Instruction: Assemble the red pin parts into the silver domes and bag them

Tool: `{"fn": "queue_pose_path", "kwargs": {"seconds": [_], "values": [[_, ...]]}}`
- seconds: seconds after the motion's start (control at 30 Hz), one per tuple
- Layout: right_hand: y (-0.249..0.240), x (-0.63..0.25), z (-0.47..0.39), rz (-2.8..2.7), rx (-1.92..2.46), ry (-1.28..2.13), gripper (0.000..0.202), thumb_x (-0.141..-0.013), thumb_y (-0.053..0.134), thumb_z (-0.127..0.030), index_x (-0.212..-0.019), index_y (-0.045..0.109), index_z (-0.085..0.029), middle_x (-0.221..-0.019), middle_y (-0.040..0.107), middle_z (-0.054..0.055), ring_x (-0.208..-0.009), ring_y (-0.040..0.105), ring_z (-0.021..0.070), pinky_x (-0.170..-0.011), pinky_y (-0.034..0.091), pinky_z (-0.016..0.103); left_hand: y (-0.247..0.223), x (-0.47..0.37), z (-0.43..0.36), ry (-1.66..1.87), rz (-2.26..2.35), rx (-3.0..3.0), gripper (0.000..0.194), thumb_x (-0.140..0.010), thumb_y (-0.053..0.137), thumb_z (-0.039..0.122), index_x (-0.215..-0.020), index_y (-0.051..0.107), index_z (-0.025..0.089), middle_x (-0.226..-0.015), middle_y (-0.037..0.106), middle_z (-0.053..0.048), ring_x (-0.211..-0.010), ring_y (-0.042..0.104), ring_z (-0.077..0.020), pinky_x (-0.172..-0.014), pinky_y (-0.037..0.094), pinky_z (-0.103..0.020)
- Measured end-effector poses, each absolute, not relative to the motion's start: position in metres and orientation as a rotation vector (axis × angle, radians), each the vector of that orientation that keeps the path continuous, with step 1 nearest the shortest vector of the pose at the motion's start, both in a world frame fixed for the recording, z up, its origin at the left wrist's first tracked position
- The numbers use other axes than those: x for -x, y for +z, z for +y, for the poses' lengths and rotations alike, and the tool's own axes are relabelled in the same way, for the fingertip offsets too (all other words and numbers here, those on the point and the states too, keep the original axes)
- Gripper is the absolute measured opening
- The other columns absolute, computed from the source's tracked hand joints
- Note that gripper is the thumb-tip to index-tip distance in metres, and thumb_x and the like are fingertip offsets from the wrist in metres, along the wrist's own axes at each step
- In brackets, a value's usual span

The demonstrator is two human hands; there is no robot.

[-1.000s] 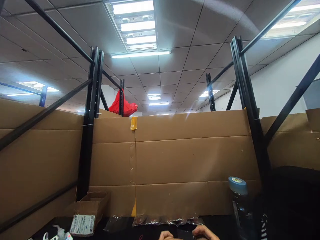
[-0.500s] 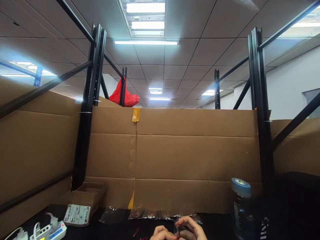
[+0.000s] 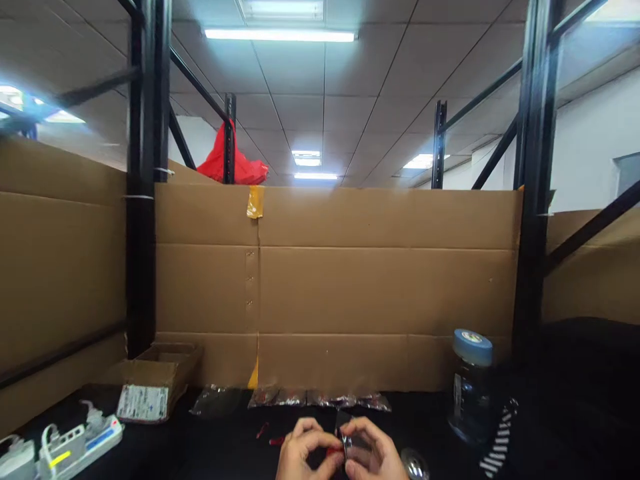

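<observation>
My left hand (image 3: 306,452) is at the bottom centre, its thumb and fingers pinched together on a small red thing (image 3: 334,451) too covered to make out. Close beside it, my right hand (image 3: 374,453) pinches a shiny, clear piece of plastic (image 3: 346,441) that looks like a small bag. The fingertips of both hands almost meet at this plastic. Small red pieces (image 3: 277,441) lie on the black surface left of my left hand. A clear round plastic object (image 3: 414,463) sits just right of my right hand.
Filled clear packets (image 3: 320,399) line the cardboard wall (image 3: 340,293). An emptier-looking plastic bag (image 3: 216,401) lies left of them. A carton (image 3: 150,387) and a power strip (image 3: 80,448) stand left; a blue-lidded jar (image 3: 470,393) and a striped strap (image 3: 499,441) are right.
My view has tipped downward, so more of the black surface and of both hands shows. The hands stay close together, and the red thing between them has come into view.
</observation>
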State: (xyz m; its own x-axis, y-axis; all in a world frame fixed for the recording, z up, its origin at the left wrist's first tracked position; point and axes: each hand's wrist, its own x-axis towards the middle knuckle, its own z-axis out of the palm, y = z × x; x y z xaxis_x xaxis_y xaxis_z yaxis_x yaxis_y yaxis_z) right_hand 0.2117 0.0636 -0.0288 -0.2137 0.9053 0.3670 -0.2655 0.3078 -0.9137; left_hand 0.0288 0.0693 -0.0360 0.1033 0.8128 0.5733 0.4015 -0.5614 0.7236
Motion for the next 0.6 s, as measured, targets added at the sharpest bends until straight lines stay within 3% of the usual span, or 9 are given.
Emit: {"fn": "queue_pose_path", "kwargs": {"seconds": [0.07, 0.3, 0.6], "values": [[-0.024, -0.21, 0.056, -1.371, 0.632, 1.208, 0.049, -0.065, 0.087, -0.051, -0.1, 0.068, -0.022, -0.105, 0.065, 0.01, -0.094, 0.066, 0.0243, -0.086, 0.054, 0.038, -0.021, -0.027, 0.057, 1.43, 1.199, -1.98, 0.027, -0.079, 0.076, 0.052, -0.085, 0.083, 0.027, -0.089, 0.072, -0.01, -0.087, 0.068, -0.0246, -0.083, 0.056, -0.036], [-0.005, -0.213, 0.041, -1.366, 0.623, 1.353, 0.045, -0.07, 0.088, -0.038, -0.104, 0.064, -0.022, -0.115, 0.063, 0.008, -0.097, 0.068, 0.0218, -0.09, 0.054, 0.039, 0.006, -0.027, 0.039, 1.364, 1.187, -2.001, 0.018, -0.085, 0.073, 0.041, -0.086, 0.081, 0.026, -0.089, 0.072, -0.007, -0.092, 0.064, -0.0244, -0.085, 0.053, -0.038], [-0.005, -0.212, 0.035, -1.281, 0.568, 1.445, 0.045, -0.069, 0.09, -0.028, -0.106, 0.064, -0.023, -0.117, 0.061, 0.005, -0.097, 0.068, 0.0192, -0.089, 0.054, 0.034, 0.001, -0.025, 0.037, 1.454, 1.383, -2.274, 0.016, -0.087, 0.072, 0.043, -0.084, 0.081, 0.029, -0.115, 0.066, -0.009, -0.115, 0.052, -0.0314, -0.097, 0.044, -0.052]]}}
